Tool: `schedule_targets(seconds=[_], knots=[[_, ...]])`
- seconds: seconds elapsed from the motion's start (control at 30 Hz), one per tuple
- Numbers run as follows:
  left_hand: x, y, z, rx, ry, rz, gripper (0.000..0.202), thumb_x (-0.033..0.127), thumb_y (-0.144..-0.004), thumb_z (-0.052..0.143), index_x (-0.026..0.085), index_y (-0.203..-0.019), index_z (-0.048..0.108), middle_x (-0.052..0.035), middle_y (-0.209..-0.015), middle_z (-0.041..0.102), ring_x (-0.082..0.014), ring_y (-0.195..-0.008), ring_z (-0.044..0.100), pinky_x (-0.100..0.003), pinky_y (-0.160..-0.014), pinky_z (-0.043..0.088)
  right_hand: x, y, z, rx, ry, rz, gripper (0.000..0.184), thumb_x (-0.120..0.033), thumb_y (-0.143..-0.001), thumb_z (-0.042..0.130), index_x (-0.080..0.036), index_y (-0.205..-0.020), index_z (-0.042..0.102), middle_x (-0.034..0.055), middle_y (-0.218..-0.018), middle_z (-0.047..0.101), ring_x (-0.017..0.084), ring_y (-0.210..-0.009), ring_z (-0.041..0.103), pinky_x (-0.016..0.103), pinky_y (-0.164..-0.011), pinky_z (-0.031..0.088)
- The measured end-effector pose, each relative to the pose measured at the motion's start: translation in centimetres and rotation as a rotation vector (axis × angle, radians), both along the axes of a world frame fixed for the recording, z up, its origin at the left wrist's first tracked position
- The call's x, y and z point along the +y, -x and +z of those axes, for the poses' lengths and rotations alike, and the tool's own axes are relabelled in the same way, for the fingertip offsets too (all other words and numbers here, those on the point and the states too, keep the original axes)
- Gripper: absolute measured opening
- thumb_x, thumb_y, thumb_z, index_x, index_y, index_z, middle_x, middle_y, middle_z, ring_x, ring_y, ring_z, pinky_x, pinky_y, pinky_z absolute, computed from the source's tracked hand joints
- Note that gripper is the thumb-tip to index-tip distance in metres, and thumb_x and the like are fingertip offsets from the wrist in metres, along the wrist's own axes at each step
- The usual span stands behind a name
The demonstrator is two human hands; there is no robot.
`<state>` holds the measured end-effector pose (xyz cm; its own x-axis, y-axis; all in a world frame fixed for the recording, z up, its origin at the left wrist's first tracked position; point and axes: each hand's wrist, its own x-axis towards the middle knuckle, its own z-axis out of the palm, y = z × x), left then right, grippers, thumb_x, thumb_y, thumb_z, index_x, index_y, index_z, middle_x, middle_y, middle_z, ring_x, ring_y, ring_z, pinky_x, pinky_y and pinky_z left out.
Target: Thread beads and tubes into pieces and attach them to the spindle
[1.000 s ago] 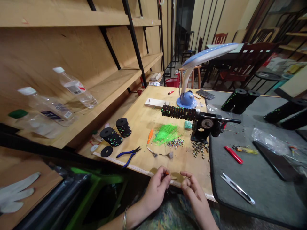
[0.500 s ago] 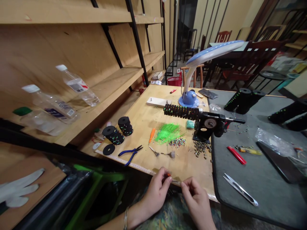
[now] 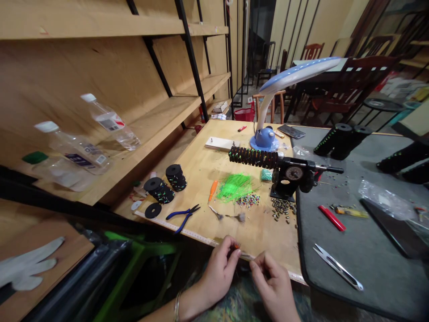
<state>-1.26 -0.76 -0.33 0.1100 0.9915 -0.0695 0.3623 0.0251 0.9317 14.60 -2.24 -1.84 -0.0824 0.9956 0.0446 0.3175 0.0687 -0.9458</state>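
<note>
Over the front edge of the wooden table (image 3: 201,156), both hands are held close together with fingertips pinched. My left hand (image 3: 219,264) is closed on something small, of which a bit of orange shows at the fingertips; its kind is too small to tell. My right hand (image 3: 273,279) is pinched too, its thumb and forefinger near a thin strand between the hands; what it holds is not clear. Ahead of them lie two feathery grey tufts (image 3: 240,217), blue-handled pliers (image 3: 183,217), an orange tapered tool (image 3: 212,191), bright green strands (image 3: 234,187) and small coloured beads (image 3: 248,200).
A black winding stand (image 3: 286,176) carries a ridged black roll (image 3: 253,156). Behind it stands a blue lamp (image 3: 264,137). Metal pieces (image 3: 283,208) lie in a pile. On the grey mat (image 3: 315,223) are thread snips (image 3: 338,267) and a red stick (image 3: 331,218). Black spools (image 3: 159,190) stand left.
My right fingertips have dipped slightly and come a little nearer my left hand. Both hands stay pinched, and the things on the table keep their places.
</note>
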Motion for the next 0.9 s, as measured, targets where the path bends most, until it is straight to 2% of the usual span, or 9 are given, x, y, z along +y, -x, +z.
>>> schedule_targets(seconds=[0.23, 0.47, 0.63, 0.9], knots=[[-0.1, -0.1, 0.0, 0.065, -0.046, -0.024, 0.008, 0.024, -0.092, 0.044, 0.02, -0.087, 0.049, -0.0024, -0.081, 0.057, -0.0172, -0.075, 0.055, -0.027, -0.07, 0.043, 0.0, 0.1, -0.1, -0.035, -0.017, 0.016, 0.028, -0.035, -0.088, 0.05, -0.021, -0.064, 0.044, -0.0058, -0.056, 0.04, 0.012, -0.05, 0.04, 0.021, -0.049, 0.033], [-0.2, 0.2, 0.3, 0.247, -0.23, -0.076, 0.01, 0.017, -0.092, 0.038, 0.02, -0.09, 0.048, -0.0046, -0.082, 0.056, -0.0182, -0.077, 0.056, -0.028, -0.07, 0.045, 0.0, 0.1, 0.4, -0.026, -0.013, -0.01, 0.028, -0.034, -0.087, 0.051, -0.021, -0.062, 0.043, -0.0063, -0.055, 0.039, 0.011, -0.049, 0.039, 0.021, -0.048, 0.032], [-0.3, 0.3, 0.2, 0.308, -0.34, -0.113, 0.013, 0.013, -0.091, 0.036, 0.02, -0.092, 0.047, -0.0058, -0.083, 0.056, -0.0188, -0.077, 0.056, -0.029, -0.07, 0.047, -0.1, 0.2, 0.9, 0.01, 0.007, -0.021, 0.027, -0.032, -0.083, 0.055, -0.021, -0.06, 0.045, -0.0063, -0.053, 0.039, 0.011, -0.049, 0.039, 0.021, -0.047, 0.031], [-0.3, 0.2, 0.0, 0.37, -0.457, -0.129, 0.014, 0.011, -0.092, 0.035, 0.019, -0.092, 0.046, -0.0067, -0.083, 0.056, -0.0192, -0.076, 0.056, -0.03, -0.069, 0.047, 0.1, 0.3, 0.7, 0.027, 0.08, -0.01, 0.029, -0.036, -0.083, 0.056, -0.021, -0.061, 0.044, -0.0063, -0.054, 0.039, 0.011, -0.05, 0.039, 0.021, -0.049, 0.031]])
